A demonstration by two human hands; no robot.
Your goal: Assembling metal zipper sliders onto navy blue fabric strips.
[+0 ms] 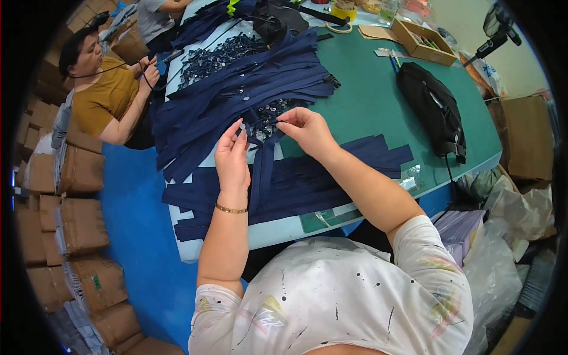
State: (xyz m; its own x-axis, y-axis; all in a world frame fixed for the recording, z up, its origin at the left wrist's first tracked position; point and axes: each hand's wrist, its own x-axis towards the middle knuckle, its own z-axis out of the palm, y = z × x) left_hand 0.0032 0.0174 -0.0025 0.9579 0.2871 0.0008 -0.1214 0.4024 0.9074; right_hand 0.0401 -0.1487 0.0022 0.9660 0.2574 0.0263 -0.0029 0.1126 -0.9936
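Note:
A navy fabric strap point(264, 170) hangs in a loop between my two hands, over the strips near the table's front edge. My left hand point(232, 155) is closed in a pinch at the strap's left part, with a small pale shiny piece point(242, 126) at its fingertips. On the strap's other part, my right hand point(307, 131) pinches with thumb and forefinger; a small dark piece shows there, too small to name. Just behind my hands lies a small heap of dark and clear plastic pieces point(273, 109). Navy strips point(349, 155) lie stacked beneath my wrists.
More navy strips point(236, 94) cover the table's left side, beside a larger heap of dark plastic pieces point(220, 58). A black pouch point(432, 106) and a wooden box point(423, 42) stand on the green mat point(361, 89). Another person point(109, 89) works at the left; cartons point(89, 225) line that side.

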